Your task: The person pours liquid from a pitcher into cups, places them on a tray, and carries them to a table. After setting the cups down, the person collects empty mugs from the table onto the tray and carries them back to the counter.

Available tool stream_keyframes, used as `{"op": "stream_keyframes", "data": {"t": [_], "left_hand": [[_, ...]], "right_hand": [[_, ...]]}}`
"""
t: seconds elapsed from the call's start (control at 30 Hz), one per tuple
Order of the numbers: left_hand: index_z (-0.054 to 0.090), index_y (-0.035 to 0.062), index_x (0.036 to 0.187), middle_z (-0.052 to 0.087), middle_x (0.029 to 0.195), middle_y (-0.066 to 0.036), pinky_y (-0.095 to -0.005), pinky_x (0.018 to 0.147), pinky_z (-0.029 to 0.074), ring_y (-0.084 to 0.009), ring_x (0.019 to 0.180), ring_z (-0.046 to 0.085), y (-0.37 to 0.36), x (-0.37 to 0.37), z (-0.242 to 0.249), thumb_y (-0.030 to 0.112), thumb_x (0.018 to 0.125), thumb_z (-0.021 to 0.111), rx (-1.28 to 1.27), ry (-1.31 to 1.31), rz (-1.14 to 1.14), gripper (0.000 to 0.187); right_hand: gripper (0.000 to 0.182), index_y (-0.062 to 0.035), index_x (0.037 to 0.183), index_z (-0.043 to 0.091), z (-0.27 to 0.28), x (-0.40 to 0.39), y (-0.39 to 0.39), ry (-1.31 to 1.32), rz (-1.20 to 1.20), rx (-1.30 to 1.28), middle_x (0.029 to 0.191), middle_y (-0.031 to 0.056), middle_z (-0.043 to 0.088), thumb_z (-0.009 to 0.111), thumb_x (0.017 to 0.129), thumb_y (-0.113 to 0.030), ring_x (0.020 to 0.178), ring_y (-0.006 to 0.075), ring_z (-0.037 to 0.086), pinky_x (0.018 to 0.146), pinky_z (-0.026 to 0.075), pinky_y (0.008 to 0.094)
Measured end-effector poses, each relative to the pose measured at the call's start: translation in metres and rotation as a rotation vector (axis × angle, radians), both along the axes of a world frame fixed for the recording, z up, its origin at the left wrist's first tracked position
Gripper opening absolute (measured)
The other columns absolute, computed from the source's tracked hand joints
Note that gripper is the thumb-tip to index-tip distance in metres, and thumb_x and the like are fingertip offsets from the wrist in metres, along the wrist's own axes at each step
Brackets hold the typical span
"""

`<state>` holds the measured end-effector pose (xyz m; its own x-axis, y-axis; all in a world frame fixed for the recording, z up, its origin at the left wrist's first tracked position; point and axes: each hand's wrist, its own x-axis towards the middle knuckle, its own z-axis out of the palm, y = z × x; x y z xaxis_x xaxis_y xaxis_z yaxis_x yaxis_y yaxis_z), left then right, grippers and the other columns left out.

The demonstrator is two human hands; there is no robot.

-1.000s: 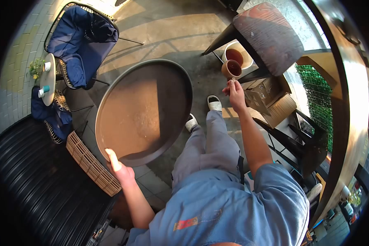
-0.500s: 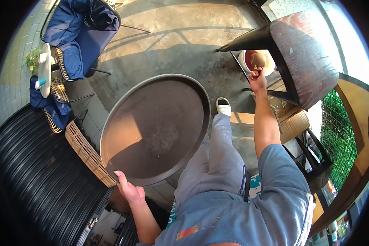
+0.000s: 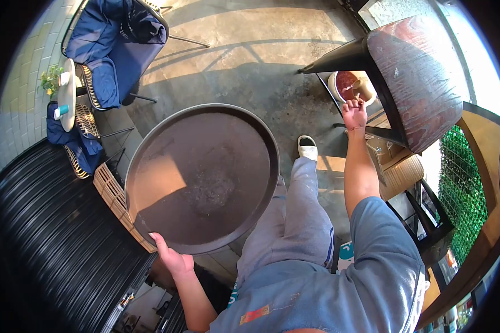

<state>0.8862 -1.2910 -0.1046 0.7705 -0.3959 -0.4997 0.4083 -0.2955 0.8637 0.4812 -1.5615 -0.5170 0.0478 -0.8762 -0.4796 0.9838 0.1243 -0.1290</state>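
Observation:
My left hand (image 3: 175, 258) is closed on the near left rim of a large round dark brown serving tray (image 3: 216, 166), thumb on top. Sunlight falls across part of the tray, and nothing lies on it. My right hand (image 3: 355, 115) reaches forward with its fingers apart and slightly bent, over the near edge of a white bucket (image 3: 332, 86) with a reddish inside. Just beyond the fingertips a pale brown cup-like thing (image 3: 365, 89) is tilted at the bucket's right side. Whether it touches the fingers is hard to see.
A dark-legged stool with a worn reddish top (image 3: 416, 77) stands over the bucket's right. Cardboard (image 3: 400, 169) lies below it. At the left are a blue-cushioned chair (image 3: 114, 61), a small round table (image 3: 66, 97) with flowers, and black corrugated panelling (image 3: 66, 233).
My right hand has drawn back slightly and opened from the pale brown cup-like thing, which is now tilted to the right in the bucket. The tray has shifted a little left and levelled.

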Motion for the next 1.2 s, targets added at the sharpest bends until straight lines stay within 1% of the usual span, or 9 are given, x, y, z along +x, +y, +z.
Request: {"op": "stream_keyframes", "data": {"t": [0.1, 0.13, 0.2, 0.3, 0.53, 0.67, 0.9, 1.1, 1.2], "left_hand": [[0.038, 0.0028, 0.136, 0.044, 0.135, -0.009, -0.0385, 0.102, 0.035, -0.0245, 0.123, 0.043, -0.007, -0.004, 0.009, 0.045, 0.097, 0.042, -0.072, -0.008, -0.006, 0.057], [0.038, 0.0028, 0.136, 0.044, 0.135, -0.009, -0.0385, 0.102, 0.035, -0.0245, 0.123, 0.043, -0.003, -0.002, 0.012, 0.045, 0.097, 0.042, -0.08, -0.009, -0.01, 0.057], [0.04, 0.003, 0.134, 0.046, 0.132, -0.009, -0.0386, 0.101, 0.036, -0.0245, 0.121, 0.045, 0.008, 0.008, 0.016, 0.042, 0.097, 0.042, -0.117, 0.075, 0.01, 0.053], [0.041, 0.0031, 0.134, 0.048, 0.131, -0.01, -0.0389, 0.101, 0.037, -0.0248, 0.119, 0.046, 0.027, 0.031, 0.022, 0.041, 0.097, 0.043, -0.188, 0.087, -0.049, 0.052], [0.032, 0.0051, 0.14, 0.035, 0.142, -0.013, -0.0448, 0.103, 0.035, -0.029, 0.127, 0.038, 0.015, 0.069, 0.06, 0.043, 0.096, 0.043, -0.361, 0.161, -0.305, 0.059], [0.035, 0.0043, 0.138, 0.038, 0.139, -0.014, -0.0437, 0.101, 0.036, -0.0288, 0.124, 0.04, -0.024, 0.048, 0.087, 0.045, 0.094, 0.046, -0.389, 0.206, -0.326, 0.061], [0.042, 0.0047, 0.132, 0.047, 0.13, -0.009, -0.039, 0.098, 0.038, -0.0248, 0.119, 0.045, -0.075, -0.02, 0.101, 0.04, 0.094, 0.049, -0.489, 0.33, -0.627, 0.053], [0.05, 0.0037, 0.126, 0.055, 0.122, -0.006, -0.0344, 0.094, 0.042, -0.0197, 0.111, 0.053, -0.091, -0.175, 0.145, 0.036, 0.095, 0.05, -0.455, 0.227, -0.69, 0.045], [0.05, 0.0036, 0.127, 0.056, 0.122, -0.006, -0.0345, 0.094, 0.043, -0.0199, 0.112, 0.053, -0.094, -0.249, 0.14, 0.037, 0.095, 0.05, -0.478, 0.475, -0.9, 0.046]], "right_hand": [[0.028, -0.0184, 0.088, 0.052, 0.021, 0.012, 0.01, 0.539, 0.3, 0.293, 0.069, -0.0023, 0.041, 0.037, 0.099, -0.04, 0.061, 0.0115, 0.037, 0.057, 0.032, 0.0269], [0.028, -0.0184, 0.088, 0.052, 0.014, 0.016, 0.02, 0.539, 0.294, 0.286, 0.069, -0.0023, 0.041, 0.037, 0.099, -0.04, 0.061, 0.0115, 0.037, 0.057, 0.032, 0.0269], [0.03, -0.0136, 0.092, 0.054, 0.006, 0.027, 0.043, 1.33, 0.484, 0.195, 0.07, -0.0016, 0.045, 0.038, 0.098, -0.039, 0.062, 0.0112, 0.042, 0.058, 0.036, 0.0272], [0.032, -0.0084, 0.096, 0.054, 0.058, 0.045, 0.082, 1.573, 0.592, 0.073, 0.073, 0.0, 0.049, 0.039, 0.098, -0.036, 0.065, 0.0114, 0.045, 0.061, 0.038, 0.0253], [0.026, -0.0074, 0.095, 0.052, 0.28, 0.046, 0.202, 1.257, 0.498, -0.005, 0.072, -0.0056, 0.04, 0.035, 0.102, -0.026, 0.059, 0.0043, 0.035, 0.054, 0.032, 0.0221], [0.024, -0.0067, 0.095, 0.048, 0.385, 0.008, 0.264, 1.125, 0.36, -0.021, 0.072, -0.0053, 0.038, 0.034, 0.102, -0.024, 0.058, 0.0044, 0.032, 0.052, 0.028, 0.0212], [0.027, -0.0074, 0.094, 0.047, 0.49, -0.071, 0.356, 1.23, -0.096, -0.169, 0.07, -0.003, 0.036, 0.039, 0.101, -0.032, 0.059, 0.0062, 0.032, 0.053, 0.027, 0.0217], [0.028, -0.0095, 0.092, 0.049, 0.553, -0.164, 0.414, 1.371, -0.402, -0.151, 0.066, -0.0051, 0.032, 0.043, 0.098, -0.037, 0.055, 0.0046, 0.028, 0.048, 0.023, 0.0198], [0.029, -0.0086, 0.094, 0.05, 0.568, -0.219, 0.438, 1.431, -0.462, -0.147, 0.067, -0.0052, 0.033, 0.044, 0.098, -0.036, 0.056, 0.0044, 0.029, 0.048, 0.023, 0.0197]]}}
